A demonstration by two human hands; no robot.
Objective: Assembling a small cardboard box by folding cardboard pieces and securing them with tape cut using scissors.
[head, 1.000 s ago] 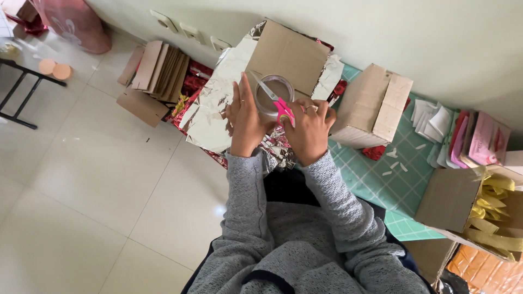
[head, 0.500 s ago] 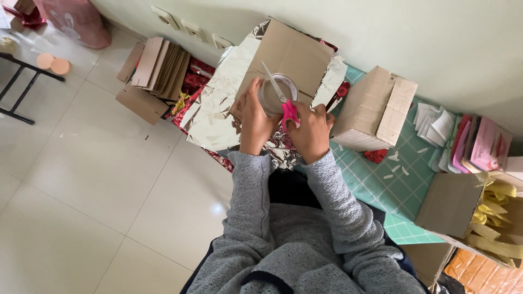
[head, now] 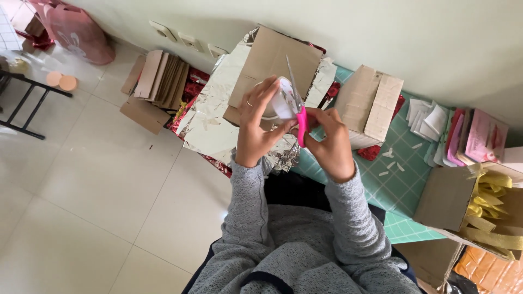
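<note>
The white paper piece (head: 279, 101) sits raised above the work surface at the centre of your view, curled into a rounded shape, in front of the flat brown cardboard sheet (head: 275, 64). Your left hand (head: 256, 128) is closed around its left side, fingers curled over the top edge and thumb underneath. The pink-handled scissors (head: 298, 111) stand almost upright just right of the paper, blades pointing up and away from you, touching or crossing the paper's right edge; whether the blades are parted cannot be told. Your right hand (head: 327, 144) is clenched on the pink handles, fingers through the loops. Below both hands lie crumpled silver foil sheets (head: 210, 122), spread over the left part of the green cutting mat (head: 403, 185). A closed cardboard box (head: 370, 103) stands on the mat to the right of the scissors. Further right, an open box of yellow ribbon (head: 490, 204) rests at the mat's edge. A stack of cardboard pieces (head: 158, 76) lies on the tiled floor to the left.
</note>
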